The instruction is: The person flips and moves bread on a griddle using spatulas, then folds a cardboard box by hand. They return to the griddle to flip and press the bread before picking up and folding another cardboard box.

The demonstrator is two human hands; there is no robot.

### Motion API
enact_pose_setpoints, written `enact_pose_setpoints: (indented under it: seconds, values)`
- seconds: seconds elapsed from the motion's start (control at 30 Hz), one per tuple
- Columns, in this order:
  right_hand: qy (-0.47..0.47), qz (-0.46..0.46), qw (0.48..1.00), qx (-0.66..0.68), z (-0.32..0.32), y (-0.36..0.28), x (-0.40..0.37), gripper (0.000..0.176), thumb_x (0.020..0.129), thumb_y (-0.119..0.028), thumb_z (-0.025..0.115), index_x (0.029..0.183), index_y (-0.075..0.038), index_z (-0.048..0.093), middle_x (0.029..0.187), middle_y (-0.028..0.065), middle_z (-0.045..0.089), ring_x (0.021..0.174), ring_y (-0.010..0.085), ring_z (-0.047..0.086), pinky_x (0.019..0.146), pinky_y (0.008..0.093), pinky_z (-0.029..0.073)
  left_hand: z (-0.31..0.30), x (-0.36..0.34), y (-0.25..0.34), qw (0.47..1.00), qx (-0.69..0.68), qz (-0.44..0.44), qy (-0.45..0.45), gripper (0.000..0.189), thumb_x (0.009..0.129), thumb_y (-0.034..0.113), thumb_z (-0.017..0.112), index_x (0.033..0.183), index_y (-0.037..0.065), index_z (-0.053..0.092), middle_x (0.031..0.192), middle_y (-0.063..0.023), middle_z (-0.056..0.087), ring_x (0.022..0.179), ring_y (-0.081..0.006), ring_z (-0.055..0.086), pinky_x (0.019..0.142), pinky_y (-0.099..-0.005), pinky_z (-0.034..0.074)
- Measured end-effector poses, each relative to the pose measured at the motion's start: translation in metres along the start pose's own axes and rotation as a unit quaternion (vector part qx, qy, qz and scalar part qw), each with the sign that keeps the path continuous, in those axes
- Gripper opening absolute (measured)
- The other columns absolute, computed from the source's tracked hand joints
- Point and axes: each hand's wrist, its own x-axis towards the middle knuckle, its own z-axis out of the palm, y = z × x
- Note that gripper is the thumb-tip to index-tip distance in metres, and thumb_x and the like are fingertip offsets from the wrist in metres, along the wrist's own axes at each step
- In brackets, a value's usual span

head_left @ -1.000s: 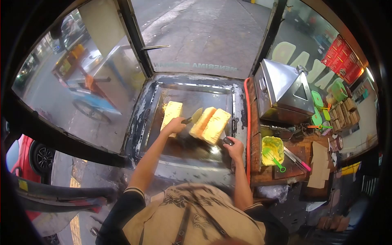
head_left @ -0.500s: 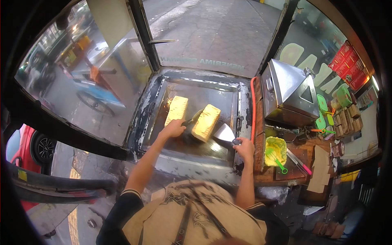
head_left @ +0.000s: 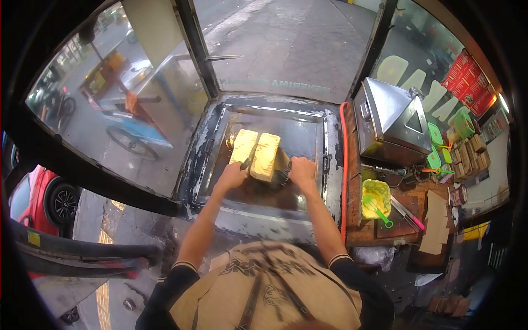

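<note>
Two bread loaves with yellow coating lie close side by side on the dark metal griddle [head_left: 300, 129], the left loaf [head_left: 243, 146] set slightly farther back than the right loaf [head_left: 265, 155]. My left hand [head_left: 232, 176] is closed round the dark handle of a spatula [head_left: 246, 163], at the near end of the left loaf. The blade of that tool is hidden by the bread. On the other side, my right hand [head_left: 302, 171] grips a second spatula [head_left: 282, 160], whose blade stands against the right side of the right loaf.
A metal frame and glass panes surround the griddle. An orange hose [head_left: 345, 165] runs along its right edge. Farther right are a steel box [head_left: 388, 124], a tub of yellow spread [head_left: 369, 192] with a green brush [head_left: 379, 212], a knife [head_left: 410, 214] and cardboard [head_left: 436, 223].
The right loaf has shifted left, closing the gap to the left loaf. My right hand has moved left and forward with its spatula; the left spatula's blade has gone out of sight.
</note>
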Motion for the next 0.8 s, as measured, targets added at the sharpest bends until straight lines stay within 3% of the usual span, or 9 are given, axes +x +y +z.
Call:
enact_pose_setpoints:
  seconds: [0.07,0.17,0.27,0.37,0.47,0.63,0.8]
  values:
    - [-0.013,0.017,1.0,0.002,-0.001,0.007,0.004,0.015,0.066,-0.01,0.063,0.081,-0.01,0.068,0.078,0.0159,0.067,0.075,0.0346,0.066,0.067,0.0452,0.052,-0.014,-0.007,-0.008,1.0,-0.013,-0.004,-0.003,0.029,0.081,0.018,0.055,0.097,-0.005,0.061,0.093,-0.0279,0.063,0.093,-0.0435,0.06,0.081,-0.048,0.047]
    - [0.017,0.025,1.0,0.001,0.0,0.021,0.002,0.016,0.066,-0.01,0.062,0.081,-0.01,0.068,0.078,0.0157,0.067,0.075,0.0342,0.066,0.067,0.0445,0.052,-0.072,-0.05,0.014,0.988,-0.143,-0.042,0.024,0.028,0.082,0.017,0.055,0.098,-0.005,0.061,0.091,-0.0267,0.064,0.092,-0.0427,0.06,0.079,-0.0486,0.047]
    - [-0.006,0.024,0.999,-0.02,-0.011,0.013,-0.006,0.014,0.067,-0.009,0.062,0.08,-0.008,0.066,0.077,0.0154,0.067,0.077,0.0332,0.066,0.067,0.0436,0.052,-0.091,-0.065,-0.001,0.98,-0.154,-0.09,0.09,0.027,0.083,0.016,0.054,0.099,-0.004,0.06,0.092,-0.0249,0.064,0.091,-0.0419,0.06,0.078,-0.0486,0.047]
    - [0.009,-0.006,1.0,-0.024,-0.001,0.0,-0.009,0.013,0.067,-0.009,0.062,0.079,-0.007,0.065,0.079,0.0156,0.066,0.077,0.0335,0.066,0.066,0.0436,0.052,-0.064,-0.043,-0.048,0.987,0.025,-0.03,0.154,0.025,0.083,0.015,0.056,0.1,-0.004,0.059,0.093,-0.0247,0.064,0.091,-0.0416,0.06,0.079,-0.0489,0.047]
    - [0.024,-0.029,0.999,-0.019,0.006,-0.016,-0.009,0.012,0.067,-0.008,0.062,0.08,-0.006,0.064,0.082,0.0156,0.065,0.076,0.0337,0.065,0.066,0.0431,0.052,-0.026,-0.023,-0.056,0.994,0.071,0.021,0.077,0.025,0.083,0.015,0.058,0.098,-0.005,0.057,0.093,-0.0271,0.063,0.091,-0.0433,0.059,0.081,-0.0496,0.046]
    - [0.068,0.019,0.996,-0.053,0.014,-0.031,-0.013,0.013,0.068,-0.007,0.063,0.081,-0.005,0.064,0.083,0.0153,0.064,0.076,0.0331,0.065,0.066,0.0409,0.053,0.006,-0.017,-0.033,0.997,0.017,0.029,0.07,0.025,0.082,0.015,0.059,0.097,-0.006,0.056,0.093,-0.0298,0.061,0.093,-0.0453,0.058,0.082,-0.0505,0.046]
    - [0.03,0.03,0.997,-0.06,0.004,-0.027,-0.014,0.013,0.068,-0.008,0.064,0.08,-0.006,0.065,0.081,0.0151,0.065,0.077,0.0328,0.065,0.067,0.0412,0.052,0.0,-0.015,-0.034,0.998,-0.009,0.021,0.063,0.027,0.082,0.016,0.058,0.098,-0.006,0.056,0.092,-0.0287,0.062,0.093,-0.0458,0.057,0.082,-0.0512,0.045]
